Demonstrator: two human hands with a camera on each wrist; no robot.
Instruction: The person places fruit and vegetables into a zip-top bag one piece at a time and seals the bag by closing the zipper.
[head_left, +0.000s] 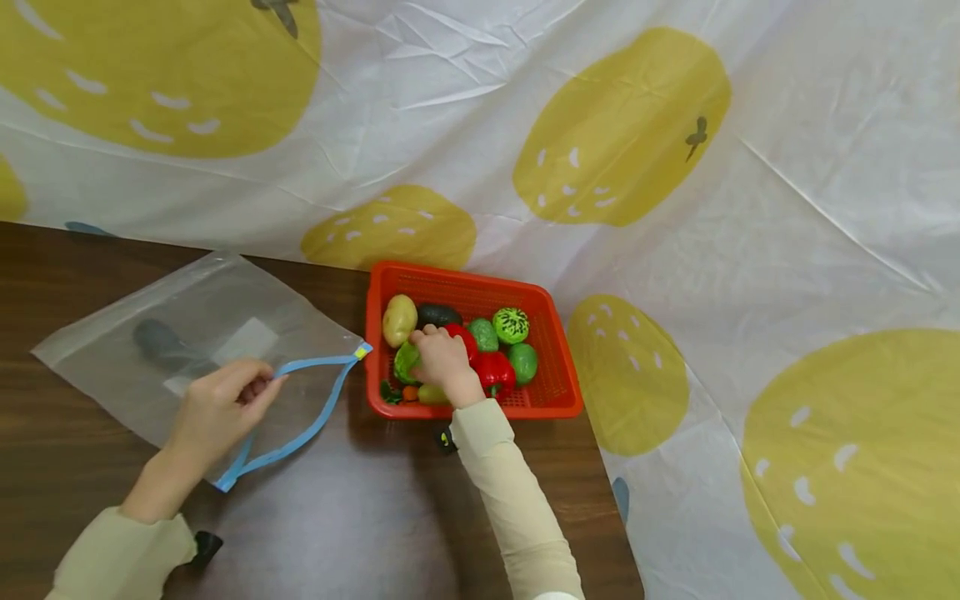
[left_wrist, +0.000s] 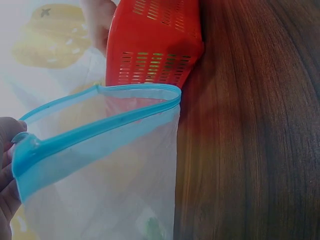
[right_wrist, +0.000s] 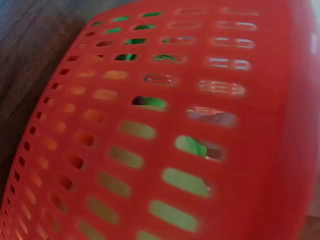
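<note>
The clear zip bag lies on the left of the counter, and here's its blue rim standing open toward the near side, pinched between the left hand's thumb and fingers! A dark shape shows through the film. Over to the right hand: down inside the red basket, fingers bent over a green vegetable, though whether they grip it I cannot tell. Edges, then: the rim's far right tip sits tight by the basket's left wall, so that gap is slim; wood runs wider at the far left. The printed cloth hems in the basket's far and right sides. The basket walls rise round the reaching hand, and the sleeve crosses the near one. Crowding in: a potato far left, a dark piece beside it, a glossy red pepper to the right, a speckled ball beyond.
</note>
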